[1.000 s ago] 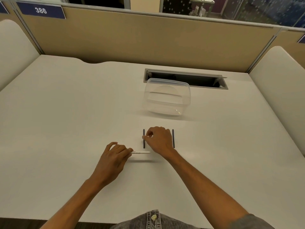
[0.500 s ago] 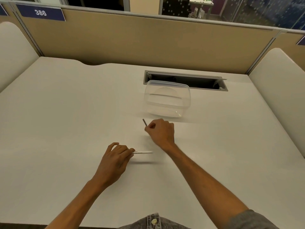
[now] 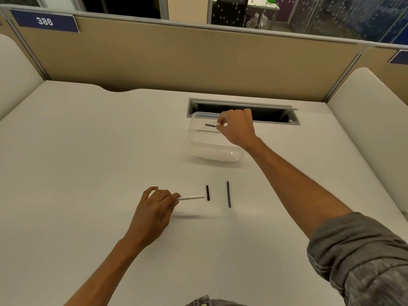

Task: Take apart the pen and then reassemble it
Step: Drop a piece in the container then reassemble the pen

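Right hand [image 3: 237, 127], arm outstretched, pinches a short dark pen piece [image 3: 210, 125] over the open clear container [image 3: 215, 149]. Left hand [image 3: 154, 212], nearer than the container, rests on the white table [image 3: 88, 151] gripping one end of the white pen barrel [image 3: 192, 197]. Beside the barrel's free end lie a short black piece [image 3: 207, 192] and, further right, a longer thin black rod [image 3: 228, 194], parallel and apart.

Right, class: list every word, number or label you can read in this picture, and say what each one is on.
"386": white digits on the blue plate on the partition, far left.
Small print on the white pen barrel in the left hand: too small to read.
A second blue plate at the right edge: cut off, nothing readable.
Nothing else bears text.
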